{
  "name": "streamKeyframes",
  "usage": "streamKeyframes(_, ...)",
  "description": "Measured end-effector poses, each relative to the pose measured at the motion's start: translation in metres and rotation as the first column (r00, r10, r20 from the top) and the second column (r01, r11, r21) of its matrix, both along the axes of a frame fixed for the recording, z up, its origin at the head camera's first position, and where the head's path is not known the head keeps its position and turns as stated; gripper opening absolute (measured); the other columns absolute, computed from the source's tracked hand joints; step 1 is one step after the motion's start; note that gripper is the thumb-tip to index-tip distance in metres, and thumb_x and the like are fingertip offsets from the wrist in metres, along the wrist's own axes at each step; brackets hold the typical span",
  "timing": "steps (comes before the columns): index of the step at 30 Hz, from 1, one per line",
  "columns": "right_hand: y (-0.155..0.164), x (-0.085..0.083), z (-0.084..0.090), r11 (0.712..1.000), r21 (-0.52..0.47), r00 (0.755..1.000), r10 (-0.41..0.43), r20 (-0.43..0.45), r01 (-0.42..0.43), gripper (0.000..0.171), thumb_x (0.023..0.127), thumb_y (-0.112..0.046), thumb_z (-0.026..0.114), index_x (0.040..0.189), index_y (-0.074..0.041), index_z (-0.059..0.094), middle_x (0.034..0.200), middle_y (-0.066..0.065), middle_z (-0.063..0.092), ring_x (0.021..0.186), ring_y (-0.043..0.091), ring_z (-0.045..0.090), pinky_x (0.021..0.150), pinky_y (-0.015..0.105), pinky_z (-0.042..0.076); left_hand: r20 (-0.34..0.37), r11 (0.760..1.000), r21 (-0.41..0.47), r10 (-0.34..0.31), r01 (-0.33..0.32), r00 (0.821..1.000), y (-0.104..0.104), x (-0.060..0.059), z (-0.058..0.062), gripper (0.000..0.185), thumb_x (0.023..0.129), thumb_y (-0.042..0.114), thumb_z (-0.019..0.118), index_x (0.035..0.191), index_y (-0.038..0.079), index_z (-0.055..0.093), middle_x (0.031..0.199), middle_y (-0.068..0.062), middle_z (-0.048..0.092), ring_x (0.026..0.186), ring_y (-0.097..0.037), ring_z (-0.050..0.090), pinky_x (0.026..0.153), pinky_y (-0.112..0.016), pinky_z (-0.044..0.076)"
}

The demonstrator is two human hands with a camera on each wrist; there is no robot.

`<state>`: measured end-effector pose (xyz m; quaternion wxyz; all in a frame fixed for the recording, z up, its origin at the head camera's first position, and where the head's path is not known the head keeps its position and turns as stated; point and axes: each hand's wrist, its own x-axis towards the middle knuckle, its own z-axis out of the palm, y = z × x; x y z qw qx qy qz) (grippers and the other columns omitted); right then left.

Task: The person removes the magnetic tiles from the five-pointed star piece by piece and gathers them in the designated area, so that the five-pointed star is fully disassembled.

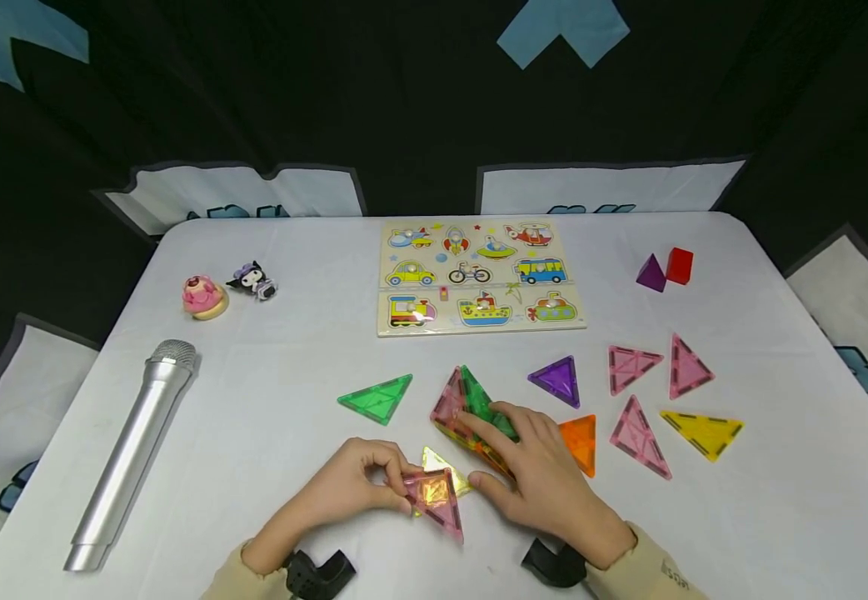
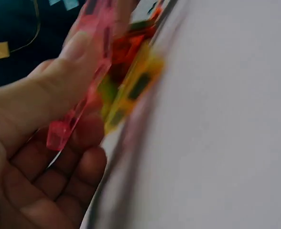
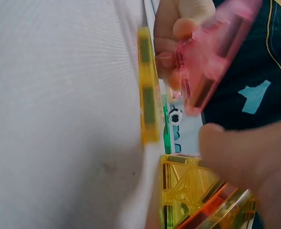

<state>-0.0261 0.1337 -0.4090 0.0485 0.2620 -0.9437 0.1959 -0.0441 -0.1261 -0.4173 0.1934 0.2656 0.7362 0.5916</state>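
Note:
My left hand [image 1: 366, 483] pinches a pink translucent triangular magnetic tile [image 1: 437, 504] between thumb and fingers, tilted above the table. Partly behind it in the head view, a yellow triangular tile [image 1: 441, 460] lies on the table. My right hand [image 1: 546, 467] rests its fingers on a built shape of joined magnetic tiles [image 1: 451, 407], whose pink, green, yellow and orange sides show. The thumb [image 3: 217, 143] stands a little away from this shape, and the hand covers part of it. In the right wrist view, the pink tile [image 3: 210, 62] is raised above the yellow tile [image 3: 148, 90].
Loose tiles lie around: green [image 1: 377, 400], purple [image 1: 557, 381], orange [image 1: 580, 443], yellow [image 1: 704, 432] and several pink ones [image 1: 640, 437]. Behind is a vehicle puzzle board [image 1: 479, 287]. A silver microphone [image 1: 134, 458], cupcake toy [image 1: 204, 297] and small figurine [image 1: 254, 282] are left; purple [image 1: 652, 273] and red [image 1: 679, 265] blocks are right.

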Motion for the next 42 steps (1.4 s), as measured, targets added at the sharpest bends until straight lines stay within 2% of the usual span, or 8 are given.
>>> streamKeyframes(6, 0.0, -0.001, 0.0, 1.0, -0.011, 1.0, 0.009, -0.015, -0.009, 0.065, 0.081, -0.048, 0.061, 0.138, -0.036, 0.034, 0.13, 0.009, 0.04, 0.114, 0.029, 0.039, 0.096, 0.05, 0.026, -0.12, 0.966, -0.013, 0.256, -0.259, 0.959, -0.028, -0.013, 0.015, 0.014, 0.068, 0.011, 0.078, 0.069, 0.009, 0.064, 0.089, -0.003, 0.067, 0.09, -0.013, 0.061, 0.079, -0.025, 0.045)
streamKeyframes(14, -0.001, -0.001, -0.002, 1.0, -0.027, 0.999, 0.01, -0.036, -0.011, 0.064, 0.081, -0.039, 0.065, 0.138, -0.034, 0.036, 0.127, 0.012, 0.042, 0.112, 0.031, 0.04, 0.094, 0.053, 0.027, -0.303, 0.55, -0.094, 0.778, -0.83, 0.55, -0.079, -0.037, 0.016, 0.015, 0.07, 0.006, 0.077, 0.08, -0.001, 0.068, 0.102, -0.009, 0.066, 0.071, 0.001, 0.055, 0.062, -0.011, 0.043)
streamKeyframes(19, -0.002, -0.001, -0.001, 1.0, -0.019, 1.0, 0.003, -0.025, -0.004, 0.065, 0.081, -0.039, 0.065, 0.138, -0.035, 0.035, 0.128, 0.011, 0.041, 0.112, 0.03, 0.039, 0.095, 0.051, 0.027, -0.406, 0.411, -0.197, 0.792, -0.89, 0.456, -0.095, -0.043, 0.002, 0.019, 0.07, 0.014, 0.078, 0.085, 0.003, 0.072, 0.1, -0.006, 0.067, 0.073, 0.001, 0.055, 0.059, -0.012, 0.038)
streamKeyframes(29, 0.0, -0.002, -0.001, 1.0, -0.026, 0.999, 0.014, -0.041, -0.015, 0.065, 0.08, -0.038, 0.066, 0.138, -0.033, 0.036, 0.127, 0.012, 0.041, 0.112, 0.03, 0.039, 0.094, 0.051, 0.028, -0.531, 0.531, -0.131, 0.675, -0.837, 0.512, -0.075, -0.034, 0.01, 0.033, 0.065, 0.004, 0.08, 0.094, -0.003, 0.067, 0.098, -0.019, 0.061, 0.092, -0.033, 0.051, 0.079, -0.04, 0.034)
streamKeyframes(31, 0.0, -0.001, -0.001, 0.999, -0.029, 0.999, 0.014, -0.043, -0.015, 0.065, 0.08, -0.039, 0.066, 0.138, -0.033, 0.037, 0.126, 0.012, 0.042, 0.112, 0.03, 0.039, 0.094, 0.05, 0.028, -0.56, 0.632, -0.119, 0.594, -0.765, 0.578, -0.06, -0.03, 0.013, 0.04, 0.062, 0.007, 0.082, 0.097, -0.001, 0.066, 0.094, -0.016, 0.06, 0.088, -0.029, 0.051, 0.077, -0.038, 0.036)
streamKeyframes(35, 0.0, -0.001, 0.0, 0.999, -0.034, 0.999, 0.015, -0.042, -0.016, 0.064, 0.08, -0.039, 0.066, 0.137, -0.033, 0.038, 0.126, 0.012, 0.042, 0.112, 0.03, 0.039, 0.094, 0.05, 0.028, -0.54, 0.842, -0.295, 0.243, -0.452, 0.806, -0.019, -0.013, 0.015, 0.057, 0.062, 0.031, 0.082, 0.11, 0.008, 0.063, 0.093, -0.002, 0.056, 0.087, -0.018, 0.048, 0.077, -0.036, 0.035)
streamKeyframes(38, -0.001, -0.001, 0.0, 1.0, -0.021, 0.999, 0.014, -0.034, -0.014, 0.064, 0.081, -0.04, 0.065, 0.138, -0.034, 0.036, 0.127, 0.011, 0.042, 0.112, 0.03, 0.04, 0.094, 0.051, 0.028, -0.469, 0.846, -0.475, -0.011, -0.242, 0.883, 0.006, 0.001, 0.013, 0.076, 0.058, 0.052, 0.077, 0.12, 0.014, 0.057, 0.096, 0.006, 0.047, 0.09, -0.012, 0.04, 0.078, -0.035, 0.028)
streamKeyframes(42, -0.002, 0.0, 0.0, 1.0, -0.016, 1.0, 0.009, -0.027, -0.01, 0.065, 0.08, -0.04, 0.066, 0.138, -0.035, 0.036, 0.127, 0.011, 0.042, 0.113, 0.03, 0.039, 0.095, 0.052, 0.028, -0.439, 0.799, -0.573, -0.11, -0.183, 0.892, 0.021, 0.011, 0.009, 0.082, 0.057, 0.054, 0.078, 0.123, 0.013, 0.054, 0.097, 0.007, 0.042, 0.089, -0.012, 0.035, 0.078, -0.034, 0.027)
